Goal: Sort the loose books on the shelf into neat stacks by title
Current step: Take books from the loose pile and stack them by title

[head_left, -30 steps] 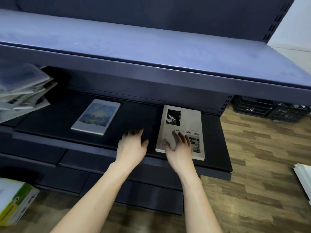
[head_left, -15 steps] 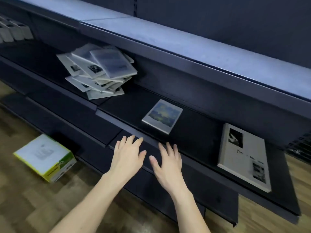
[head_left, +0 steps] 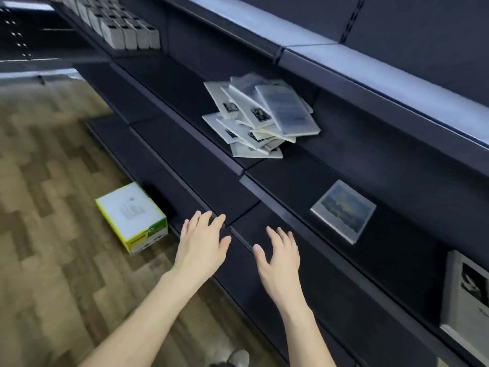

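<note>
A messy pile of loose books [head_left: 260, 119] lies askew on the dark shelf [head_left: 299, 178], up and centre. A single book with a blue sky cover [head_left: 343, 211] lies flat to the right of the pile. A pale grey book with a black-and-white photo [head_left: 465, 300] sits at the right edge, partly cut off. My left hand [head_left: 202, 242] and my right hand [head_left: 279, 256] hover side by side, palms down and fingers spread, over the lower shelf's front edge, below the pile. Both hands hold nothing.
A white and yellow-green box [head_left: 132, 217] lies on the wood floor against the shelf base. A row of upright grey books [head_left: 127, 33] stands on a shelf at the far upper left. A lighter upper shelf [head_left: 370, 64] overhangs the pile.
My right hand let go of the grey photo book at the right. Both hands and the view swung left along the shelf, bringing the messy pile into the centre.
</note>
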